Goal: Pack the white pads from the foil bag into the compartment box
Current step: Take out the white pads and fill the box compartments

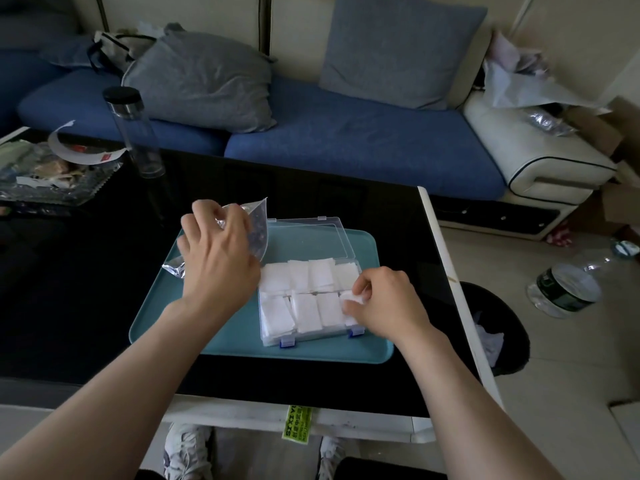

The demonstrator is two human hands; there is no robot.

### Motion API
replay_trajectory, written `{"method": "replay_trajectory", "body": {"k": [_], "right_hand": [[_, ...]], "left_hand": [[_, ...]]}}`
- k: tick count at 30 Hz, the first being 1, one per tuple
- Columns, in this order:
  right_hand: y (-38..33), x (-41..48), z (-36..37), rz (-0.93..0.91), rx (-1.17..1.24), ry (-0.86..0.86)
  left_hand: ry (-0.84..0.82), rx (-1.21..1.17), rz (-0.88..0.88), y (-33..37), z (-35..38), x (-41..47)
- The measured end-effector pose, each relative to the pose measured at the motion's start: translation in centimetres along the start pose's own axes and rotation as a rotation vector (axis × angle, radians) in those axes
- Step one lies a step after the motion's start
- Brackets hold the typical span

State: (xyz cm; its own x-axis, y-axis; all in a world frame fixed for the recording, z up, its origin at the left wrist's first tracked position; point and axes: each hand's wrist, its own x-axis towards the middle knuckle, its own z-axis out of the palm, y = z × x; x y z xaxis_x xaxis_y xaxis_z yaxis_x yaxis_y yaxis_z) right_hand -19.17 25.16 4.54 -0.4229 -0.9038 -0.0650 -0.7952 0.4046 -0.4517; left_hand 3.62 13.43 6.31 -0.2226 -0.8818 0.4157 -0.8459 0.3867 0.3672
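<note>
Black glossy bench (pixel 346 209) before a blue sofa (pixel 346 140), carrying a teal tray (pixel 166 313) that is gathering the work in one place. On it the clear compartment box (pixel 311 336) is lying with its lid (pixel 311 237) swung back, so every cell is reachable; white pads (pixel 304 310) are filling both rows. Left hand (pixel 218 258) is gripping the foil bag (pixel 258 230), fingers curled round it just beside the box, apparently so that its mouth is close. Right hand (pixel 388 303) is pinching one pad (pixel 353 297) over the near right cell, probably seating it.

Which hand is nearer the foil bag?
Left. The left hand grips the foil bag over the tray; the right hand is apart, pinching a white pad at the right end of the compartment box.
</note>
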Motion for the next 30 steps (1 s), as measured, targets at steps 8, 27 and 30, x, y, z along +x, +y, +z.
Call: {"method": "replay_trajectory", "body": {"k": [8,27,30], "right_hand": [[-0.7,-0.3,-0.1,0.046,-0.093,-0.054],[-14.1,1.8,7.5,-0.541,-0.086,-0.037],[-14.5,2.6,8.2,-0.413,-0.086,0.034]], "left_hand": [[-0.097,-0.092,-0.17,-2.1,-0.2,0.9],[-0.339,-0.156,-0.244,-6.4,-1.0,0.8],[-0.359,-0.178,-0.282,-7.0,-1.1,0.8]]}}
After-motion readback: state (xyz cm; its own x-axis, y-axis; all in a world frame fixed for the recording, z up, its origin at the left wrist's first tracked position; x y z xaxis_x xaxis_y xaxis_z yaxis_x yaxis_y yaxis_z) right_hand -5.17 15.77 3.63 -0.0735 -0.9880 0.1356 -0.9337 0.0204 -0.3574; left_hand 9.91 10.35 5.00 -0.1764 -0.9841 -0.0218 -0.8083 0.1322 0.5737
